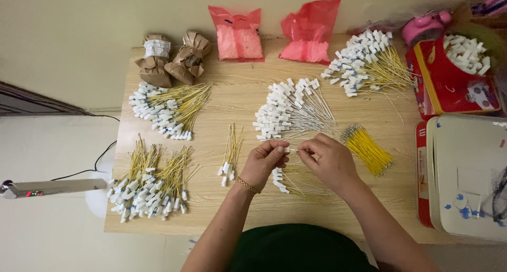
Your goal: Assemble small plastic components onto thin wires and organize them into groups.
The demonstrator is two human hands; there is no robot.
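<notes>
Left hand: the left hand (262, 162) is over the middle of the wooden table (222, 97), with a gold bracelet (247, 186) on the wrist. Its fingers are pressed together and pinch a small white connector (285, 150).
Right hand: the right hand (328, 158) is just beside the left one. Its fingers are closed and pinch the thin wire (293, 151) that comes out of the white connector.
Held piece: the connector and wire are between the two hands, a little above the table, near its front middle part.
Below the hands: a small pile of yellow wires with white ends (288, 178) lies on the table, partly hidden by the hands.
Beside the left hand: a small bunch of yellow wires (230, 151) lies alone.
Behind the hands: a fan of white-wire pieces (293, 111) lies near the fingertips.
Right of the hands: a bundle of bare yellow wires (367, 149) lies near the right hand.
Left side of table: two large heaps of yellow wires with white connectors (168, 109) (150, 183).
Far edge: two brown paper packs (171, 58), two pink plastic bags (274, 34), and another heap of wires (364, 63).
Right edge: a red box with white connectors (458, 74) and a white case (465, 177).
</notes>
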